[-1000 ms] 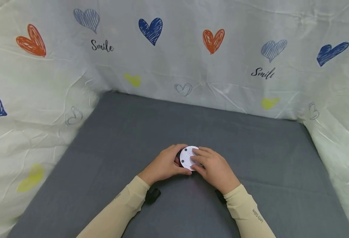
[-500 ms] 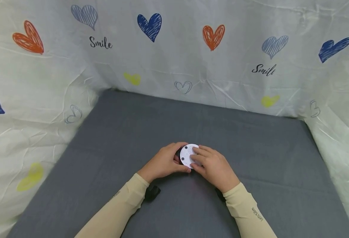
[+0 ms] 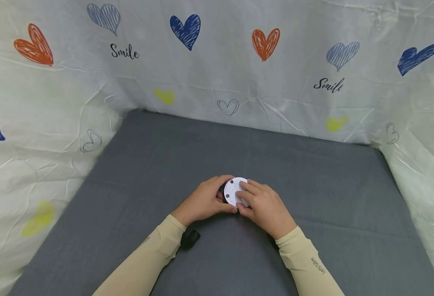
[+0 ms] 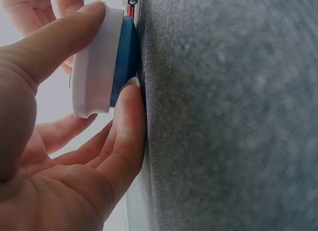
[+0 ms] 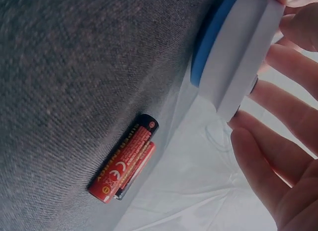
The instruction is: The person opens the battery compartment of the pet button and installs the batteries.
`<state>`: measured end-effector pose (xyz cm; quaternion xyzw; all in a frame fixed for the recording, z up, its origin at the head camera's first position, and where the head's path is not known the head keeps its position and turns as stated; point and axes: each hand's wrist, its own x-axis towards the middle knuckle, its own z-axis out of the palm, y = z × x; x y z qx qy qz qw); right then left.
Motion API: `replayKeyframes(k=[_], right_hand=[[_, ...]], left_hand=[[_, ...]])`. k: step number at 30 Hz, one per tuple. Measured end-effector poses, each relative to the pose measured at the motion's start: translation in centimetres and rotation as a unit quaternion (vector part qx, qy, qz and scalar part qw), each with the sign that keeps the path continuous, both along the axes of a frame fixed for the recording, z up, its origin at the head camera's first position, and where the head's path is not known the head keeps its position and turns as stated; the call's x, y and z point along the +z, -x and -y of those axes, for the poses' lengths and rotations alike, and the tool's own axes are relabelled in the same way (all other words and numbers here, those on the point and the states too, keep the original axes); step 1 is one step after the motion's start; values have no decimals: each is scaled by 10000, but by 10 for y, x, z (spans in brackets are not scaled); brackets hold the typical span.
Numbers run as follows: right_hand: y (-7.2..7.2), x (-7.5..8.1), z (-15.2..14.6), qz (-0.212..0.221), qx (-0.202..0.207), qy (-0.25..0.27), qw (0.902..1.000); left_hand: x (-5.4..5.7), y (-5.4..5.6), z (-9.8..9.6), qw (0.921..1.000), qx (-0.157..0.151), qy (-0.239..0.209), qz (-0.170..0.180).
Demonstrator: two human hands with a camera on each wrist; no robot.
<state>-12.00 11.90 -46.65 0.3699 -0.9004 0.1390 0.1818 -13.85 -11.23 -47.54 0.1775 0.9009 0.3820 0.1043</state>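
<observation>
A round white gadget with a blue domed part point(image 3: 231, 195) is held low over the grey cloth, blue side down. Its upturned white face shows small holes and dark round feet. My left hand point(image 3: 203, 201) grips it by the side, thumb along the white rim and fingertips at the blue part in the left wrist view. From the other side, my right hand point(image 3: 270, 207) rests its fingertips on the white face, thumb near the close edge. Two red and black batteries point(image 5: 124, 159) lie side by side on the cloth in the right wrist view.
Grey cloth point(image 3: 187, 152) covers the table. White curtains point(image 3: 294, 86) printed with hearts and "Smile" stand at the back and sides. A black wrist-camera piece point(image 3: 190, 239) shows under the left sleeve.
The whole head view has shifted slightly as the head tilts. Both hands keep nearly the same hold on the gadget, with only tiny shifts of the right fingers.
</observation>
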Motion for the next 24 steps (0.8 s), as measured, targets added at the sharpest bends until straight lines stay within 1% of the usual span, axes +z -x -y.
replayKeyframes(k=[8,10,14,16,19,24], right_hand=[[1,-2,2,36,-33,23,10000],[1,-1,0,189,-43,104,9998],[2,2,-5,691,-73,320,9971],[3,3,-7,800,-82,376,9960],[5,2,-8,786,-108,404,9960],[5,1,-7,592,-30,415,9974]], left_hand=[[1,0,0,10000,3,79,3],[1,0,0,10000,0,68,13],[3,0,0,10000,0,-5,94],[3,0,0,9999,4,-53,135],[2,0,0,9999,11,-73,156],[0,2,0,9999,5,-47,143]])
